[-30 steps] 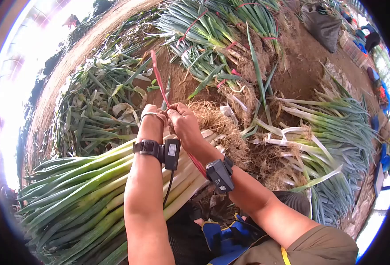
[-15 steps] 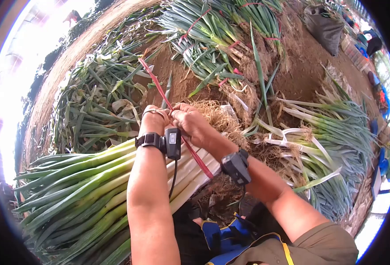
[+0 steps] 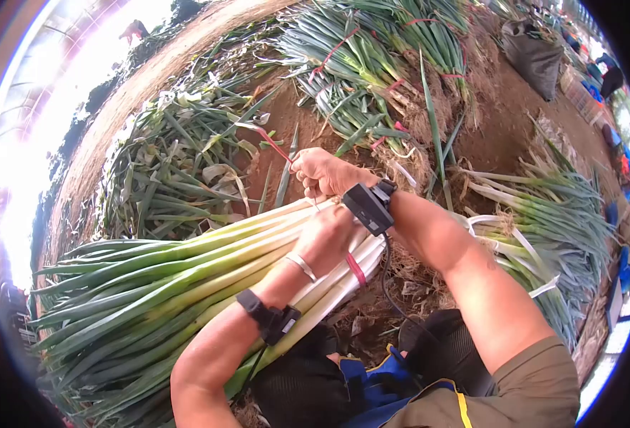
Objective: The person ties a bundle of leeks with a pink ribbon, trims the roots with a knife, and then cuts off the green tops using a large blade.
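Observation:
A large bundle of green onions point(image 3: 186, 285) lies across my lap side, leaves to the left and white stalks to the right. A red tie point(image 3: 356, 269) wraps the white stalks. My right hand point(image 3: 323, 172) is closed on the tie's loose end, which stretches up and left from the fingers. Just below it, my left hand point(image 3: 328, 232) rests on top of the white stalks with its fingers curled. What those fingers hold is hidden. Both wrists wear black strapped devices.
Loose leaves point(image 3: 165, 164) are heaped at the left. Tied green onion bundles point(image 3: 361, 60) lie at the back, with untied green onions point(image 3: 543, 214) at the right. A dark sack point(image 3: 532, 57) stands at the back right on the brown soil.
My left hand has moved right and down onto the stalks. My right hand has shifted slightly right and up. The long diagonal span of tie across the bundle is now mostly out of sight.

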The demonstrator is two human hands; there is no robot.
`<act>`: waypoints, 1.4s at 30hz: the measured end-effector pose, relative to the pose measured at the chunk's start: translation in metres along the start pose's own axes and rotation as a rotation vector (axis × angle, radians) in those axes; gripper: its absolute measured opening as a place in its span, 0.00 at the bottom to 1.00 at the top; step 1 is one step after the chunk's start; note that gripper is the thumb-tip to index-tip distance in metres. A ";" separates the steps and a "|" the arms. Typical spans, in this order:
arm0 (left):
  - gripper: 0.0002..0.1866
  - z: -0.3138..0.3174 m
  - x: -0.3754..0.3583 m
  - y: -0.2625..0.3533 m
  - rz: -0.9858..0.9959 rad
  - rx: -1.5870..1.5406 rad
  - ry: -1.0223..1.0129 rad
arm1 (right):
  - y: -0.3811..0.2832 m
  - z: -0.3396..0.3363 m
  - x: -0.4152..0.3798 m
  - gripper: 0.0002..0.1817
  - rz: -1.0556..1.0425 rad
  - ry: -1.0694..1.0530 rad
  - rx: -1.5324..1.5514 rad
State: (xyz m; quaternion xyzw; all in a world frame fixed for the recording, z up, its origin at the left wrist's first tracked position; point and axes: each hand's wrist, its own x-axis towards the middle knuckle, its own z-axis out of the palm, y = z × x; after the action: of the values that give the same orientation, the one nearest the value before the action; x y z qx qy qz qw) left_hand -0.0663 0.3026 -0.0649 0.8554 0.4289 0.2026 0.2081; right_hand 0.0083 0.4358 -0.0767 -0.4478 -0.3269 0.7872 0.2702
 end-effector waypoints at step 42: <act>0.17 -0.079 0.066 -0.068 -0.415 0.337 -0.145 | 0.091 0.028 -0.058 0.07 -0.953 0.184 -0.386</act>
State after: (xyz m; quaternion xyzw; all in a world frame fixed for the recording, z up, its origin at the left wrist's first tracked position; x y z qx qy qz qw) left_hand -0.1160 0.4085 -0.0241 0.7841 0.6065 0.0199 0.1301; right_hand -0.0024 0.3284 -0.1041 -0.3582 -0.6083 0.4597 0.5388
